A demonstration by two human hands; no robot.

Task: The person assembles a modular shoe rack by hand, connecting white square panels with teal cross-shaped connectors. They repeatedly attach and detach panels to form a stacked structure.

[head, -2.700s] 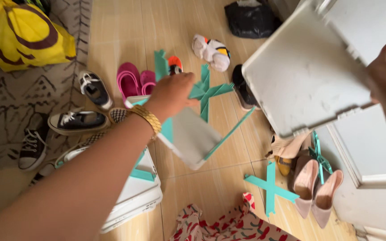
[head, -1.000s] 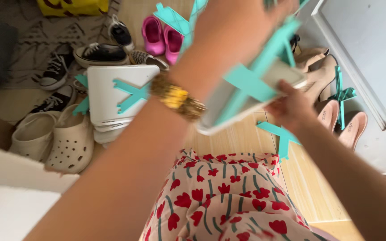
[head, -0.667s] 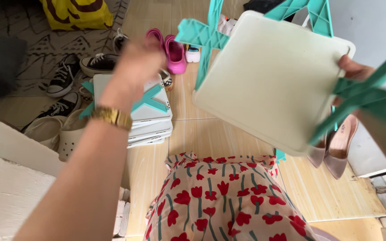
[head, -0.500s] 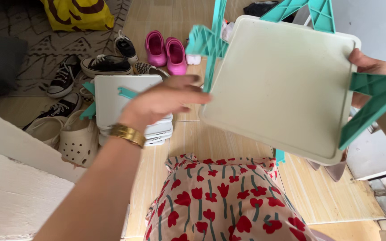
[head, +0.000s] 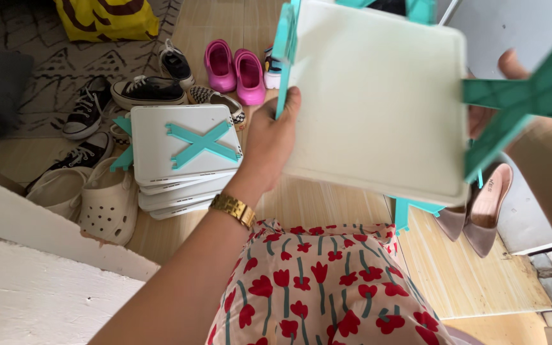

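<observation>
The left hand (head: 269, 137), open and reaching half a second ago, now grips the left edge of a white square panel (head: 378, 96) with teal cross braces. The right hand (head: 490, 105), mostly hidden behind it, holds the opposite edge. Left of the left hand lies a stack of matching panels (head: 180, 156).

Soft, even daylight fills the frame, brightest on the white panel (head: 378, 96) at upper right (slightly washed out); shadows faint, focus mostly sharp, upper-left rug (head: 39, 57) dimmer.
</observation>
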